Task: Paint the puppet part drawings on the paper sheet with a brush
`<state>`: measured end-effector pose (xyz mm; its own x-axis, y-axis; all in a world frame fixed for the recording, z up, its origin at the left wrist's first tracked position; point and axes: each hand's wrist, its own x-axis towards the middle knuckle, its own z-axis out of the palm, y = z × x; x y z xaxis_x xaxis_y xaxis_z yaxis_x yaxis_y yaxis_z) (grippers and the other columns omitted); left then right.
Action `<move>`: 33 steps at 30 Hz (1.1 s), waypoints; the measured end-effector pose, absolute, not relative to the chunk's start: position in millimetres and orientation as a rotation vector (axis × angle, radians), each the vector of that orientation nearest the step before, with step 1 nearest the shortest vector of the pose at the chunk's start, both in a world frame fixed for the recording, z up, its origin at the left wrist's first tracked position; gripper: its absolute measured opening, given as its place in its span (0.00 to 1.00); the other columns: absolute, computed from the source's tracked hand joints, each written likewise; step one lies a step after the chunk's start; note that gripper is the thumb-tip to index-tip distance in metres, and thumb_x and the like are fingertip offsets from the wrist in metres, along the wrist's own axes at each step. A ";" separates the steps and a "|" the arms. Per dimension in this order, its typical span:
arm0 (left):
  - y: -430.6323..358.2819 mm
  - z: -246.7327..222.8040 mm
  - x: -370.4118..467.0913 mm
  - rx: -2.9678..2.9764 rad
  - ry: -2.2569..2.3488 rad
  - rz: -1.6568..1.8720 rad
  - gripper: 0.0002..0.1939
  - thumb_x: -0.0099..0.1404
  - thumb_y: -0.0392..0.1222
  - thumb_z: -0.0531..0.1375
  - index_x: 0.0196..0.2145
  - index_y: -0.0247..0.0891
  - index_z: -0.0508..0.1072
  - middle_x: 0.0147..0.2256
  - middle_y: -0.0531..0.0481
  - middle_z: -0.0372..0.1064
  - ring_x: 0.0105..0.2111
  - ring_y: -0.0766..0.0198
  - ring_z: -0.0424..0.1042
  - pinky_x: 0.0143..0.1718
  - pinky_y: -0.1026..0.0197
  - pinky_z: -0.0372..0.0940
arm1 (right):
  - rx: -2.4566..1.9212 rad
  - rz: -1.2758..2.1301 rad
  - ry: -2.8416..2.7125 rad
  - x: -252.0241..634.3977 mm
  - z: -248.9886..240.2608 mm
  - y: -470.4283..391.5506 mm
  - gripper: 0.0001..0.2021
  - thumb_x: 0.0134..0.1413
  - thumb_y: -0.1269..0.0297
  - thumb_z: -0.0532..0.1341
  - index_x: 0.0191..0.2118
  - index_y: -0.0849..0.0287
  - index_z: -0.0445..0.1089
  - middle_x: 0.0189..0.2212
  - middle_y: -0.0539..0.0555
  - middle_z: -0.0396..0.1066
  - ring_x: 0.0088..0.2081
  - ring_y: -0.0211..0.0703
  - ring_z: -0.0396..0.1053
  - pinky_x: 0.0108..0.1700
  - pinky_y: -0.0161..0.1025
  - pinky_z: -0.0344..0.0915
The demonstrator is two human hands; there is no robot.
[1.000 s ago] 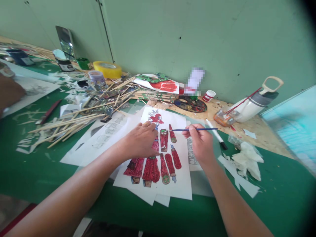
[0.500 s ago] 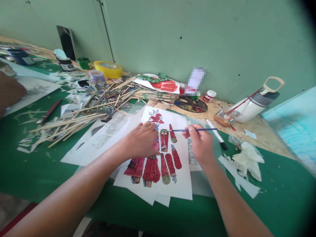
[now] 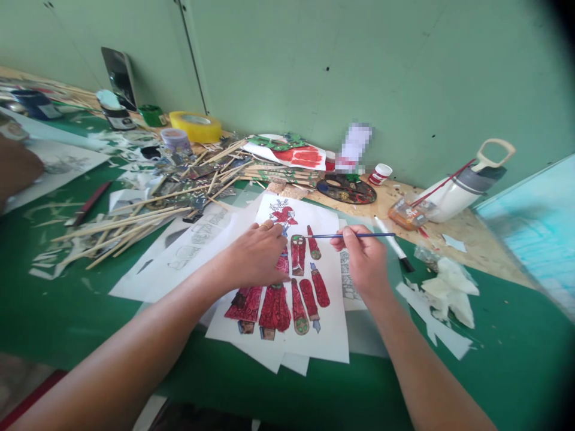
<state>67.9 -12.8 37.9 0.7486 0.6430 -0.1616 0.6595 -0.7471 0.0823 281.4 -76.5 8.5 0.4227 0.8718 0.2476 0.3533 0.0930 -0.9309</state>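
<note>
Green table (image 3: pixel 67 311), cluttered; left hand (image 3: pixel 256 254) flat, pinning printed sheet (image 3: pixel 327 335) (thin, creases easily); right hand (image 3: pixel 363 257) pinching paintbrush (image 3: pixel 354 235) mid-handle, light, stiff, probably best held there

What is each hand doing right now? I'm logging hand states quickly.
Left hand: open, pressed flat on the painted sheet.
Right hand: closed, holding a thin blue paintbrush.
</note>
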 end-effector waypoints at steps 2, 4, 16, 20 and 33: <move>-13.0 37.7 67.5 2.814 1.055 -0.181 0.27 0.62 0.59 0.67 0.46 0.32 0.74 0.50 0.35 0.69 0.53 0.43 0.68 0.57 0.44 0.62 | -1.506 0.560 -1.150 281.0 7.9 -76.3 0.12 0.62 0.53 0.60 0.35 0.57 0.72 0.26 0.52 0.79 0.30 0.43 0.77 0.39 0.42 0.73; -13.1 37.7 67.3 2.816 1.052 -0.179 0.26 0.62 0.59 0.67 0.46 0.32 0.75 0.50 0.35 0.69 0.53 0.43 0.68 0.57 0.44 0.62 | -1.516 0.562 -1.152 280.9 7.6 -76.1 0.12 0.62 0.54 0.59 0.35 0.56 0.72 0.26 0.52 0.79 0.30 0.42 0.77 0.39 0.42 0.73; -11.9 36.4 67.8 2.821 1.038 -0.113 0.26 0.63 0.60 0.66 0.45 0.32 0.75 0.50 0.34 0.70 0.53 0.41 0.68 0.56 0.43 0.63 | -1.507 0.564 -1.160 281.6 9.0 -77.8 0.12 0.62 0.54 0.59 0.35 0.56 0.72 0.25 0.52 0.78 0.30 0.43 0.77 0.39 0.42 0.73; -11.4 36.1 67.8 2.819 1.031 -0.102 0.26 0.64 0.61 0.64 0.45 0.32 0.75 0.50 0.33 0.70 0.52 0.41 0.69 0.55 0.43 0.63 | -1.503 0.557 -1.144 281.3 9.9 -77.2 0.12 0.62 0.54 0.59 0.35 0.56 0.72 0.25 0.52 0.78 0.31 0.44 0.78 0.40 0.44 0.73; -11.4 34.9 67.4 2.851 1.030 -0.110 0.27 0.66 0.62 0.62 0.44 0.32 0.76 0.48 0.34 0.71 0.52 0.42 0.69 0.54 0.44 0.63 | -1.432 0.541 -1.109 286.3 7.5 -78.5 0.13 0.63 0.53 0.60 0.35 0.58 0.73 0.26 0.52 0.78 0.30 0.43 0.76 0.40 0.43 0.73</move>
